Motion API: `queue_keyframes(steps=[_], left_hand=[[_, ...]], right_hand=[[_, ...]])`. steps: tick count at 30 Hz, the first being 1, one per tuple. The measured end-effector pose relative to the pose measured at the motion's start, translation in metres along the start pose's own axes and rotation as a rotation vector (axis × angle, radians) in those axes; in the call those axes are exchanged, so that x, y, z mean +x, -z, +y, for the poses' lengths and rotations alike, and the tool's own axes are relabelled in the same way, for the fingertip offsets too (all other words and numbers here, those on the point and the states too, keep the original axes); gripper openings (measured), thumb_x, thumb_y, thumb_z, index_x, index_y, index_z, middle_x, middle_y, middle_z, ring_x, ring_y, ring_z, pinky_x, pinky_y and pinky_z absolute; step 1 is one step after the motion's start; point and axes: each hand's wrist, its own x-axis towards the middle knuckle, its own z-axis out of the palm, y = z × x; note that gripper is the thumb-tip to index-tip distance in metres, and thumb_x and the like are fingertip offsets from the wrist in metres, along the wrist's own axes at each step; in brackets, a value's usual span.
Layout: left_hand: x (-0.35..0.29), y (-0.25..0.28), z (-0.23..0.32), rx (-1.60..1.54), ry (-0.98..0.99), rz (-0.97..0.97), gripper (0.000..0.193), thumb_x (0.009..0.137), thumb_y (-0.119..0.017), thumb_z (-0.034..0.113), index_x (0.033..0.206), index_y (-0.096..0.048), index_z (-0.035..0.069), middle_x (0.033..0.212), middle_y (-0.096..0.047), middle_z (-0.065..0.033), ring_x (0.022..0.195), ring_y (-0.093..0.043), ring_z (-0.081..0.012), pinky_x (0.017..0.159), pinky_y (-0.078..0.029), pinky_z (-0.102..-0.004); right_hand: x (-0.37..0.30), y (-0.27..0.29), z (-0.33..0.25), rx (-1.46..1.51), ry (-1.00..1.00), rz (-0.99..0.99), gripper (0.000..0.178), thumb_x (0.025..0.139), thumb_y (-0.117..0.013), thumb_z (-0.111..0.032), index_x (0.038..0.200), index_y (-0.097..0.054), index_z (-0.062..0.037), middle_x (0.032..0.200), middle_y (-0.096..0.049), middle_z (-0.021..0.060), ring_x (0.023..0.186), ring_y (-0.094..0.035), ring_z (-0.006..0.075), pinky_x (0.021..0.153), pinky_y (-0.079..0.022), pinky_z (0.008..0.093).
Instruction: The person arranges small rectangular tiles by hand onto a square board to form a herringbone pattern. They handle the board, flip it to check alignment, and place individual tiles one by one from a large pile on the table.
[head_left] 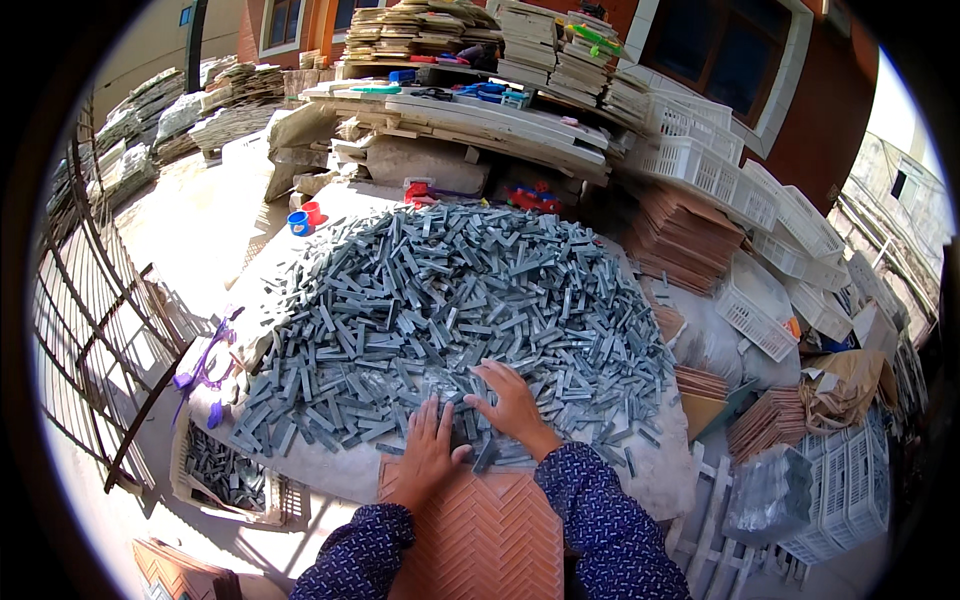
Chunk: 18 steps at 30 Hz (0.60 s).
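Note:
A broad heap of small grey stone strips (440, 290) covers the pale tabletop (330, 475) in front of me. My left hand (428, 455) lies at the heap's near edge, fingers stretched out and thumb apart, with nothing visible in it. Farther in and to the right, my right hand (515, 405) rests on the strips with its fingers spread; whether a strip is under its fingertips is hidden. Between my forearms sits an orange herringbone-grooved tray (490, 535), its grooves showing no grey strips. A few strips lie just beyond its far edge, between my hands.
A white crate (275, 500) holding more strips stands below the table's left corner. Purple straps (205, 365) hang at that side. A blue cup (298, 223) and a red cup (313, 211) stand far left. Brown board stacks (685, 240) and white crates (755, 310) crowd the right.

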Motion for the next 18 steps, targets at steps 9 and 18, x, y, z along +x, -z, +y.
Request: queue_keyframes(steps=[9,18], left_hand=[[0.003,0.005,0.011,-0.01,-0.049,-0.015,0.071,0.084,-0.059,0.038,0.139,-0.032,0.003,0.142,-0.032,-0.0226,0.132,-0.029,-0.0384,0.108,-0.023,-0.0484],[0.001,-0.001,-0.002,-0.047,-0.004,0.162,0.067,0.082,-0.062,0.029,0.135,-0.036,-0.002,0.134,-0.039,-0.0239,0.128,-0.033,-0.0399,0.107,-0.026,-0.0473]], right_hand=[[0.035,-0.022,0.077,-0.291,-0.554,-0.048,0.069,0.07,-0.071,-0.048,0.132,-0.049,-0.0256,0.144,-0.032,0.0189,0.136,-0.021,0.0387,0.101,-0.022,0.0616],[-0.017,-0.001,-0.006,0.034,-0.056,-0.249,0.041,0.078,-0.067,-0.032,0.114,-0.062,-0.0127,0.122,-0.053,0.0168,0.118,-0.046,0.035,0.102,-0.033,0.045]])
